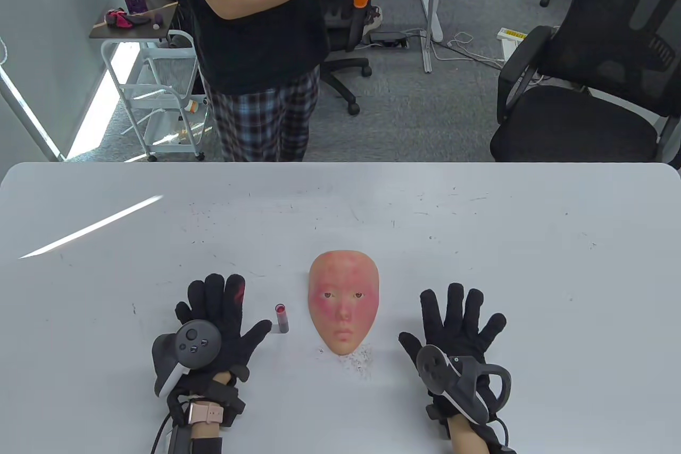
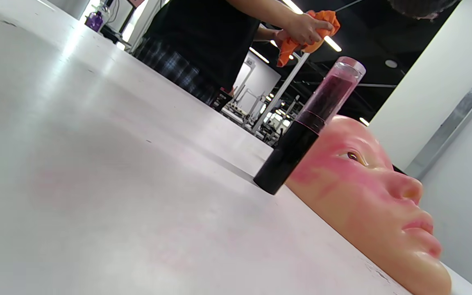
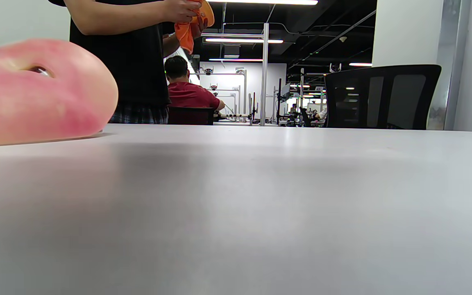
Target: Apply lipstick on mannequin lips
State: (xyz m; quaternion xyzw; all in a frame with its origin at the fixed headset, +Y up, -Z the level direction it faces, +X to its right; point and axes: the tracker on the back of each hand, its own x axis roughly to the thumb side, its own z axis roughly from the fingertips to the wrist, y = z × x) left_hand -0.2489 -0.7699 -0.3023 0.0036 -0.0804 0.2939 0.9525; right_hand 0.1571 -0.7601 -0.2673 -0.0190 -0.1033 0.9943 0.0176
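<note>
I've got my left hand point(image 1: 213, 323) and right hand point(image 1: 460, 334) flat on the tabletop point(image 1: 532, 262), fingers spread, holding nothing, flanking the mannequin face point(image 1: 345, 309).

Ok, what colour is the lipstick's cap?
Clear: the lipstick has a see-through cap over a dark red-purple stick, on a black base. Left wrist view shows it best.

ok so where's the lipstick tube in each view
table view: lipstick tube stands lower centre, between the left hand and the mannequin face.
left wrist view: centre right, upright, clear cap on, in front of the face's cheek.
right wrist view: not in it.
shared landmark: the mannequin face, in all three.
</note>
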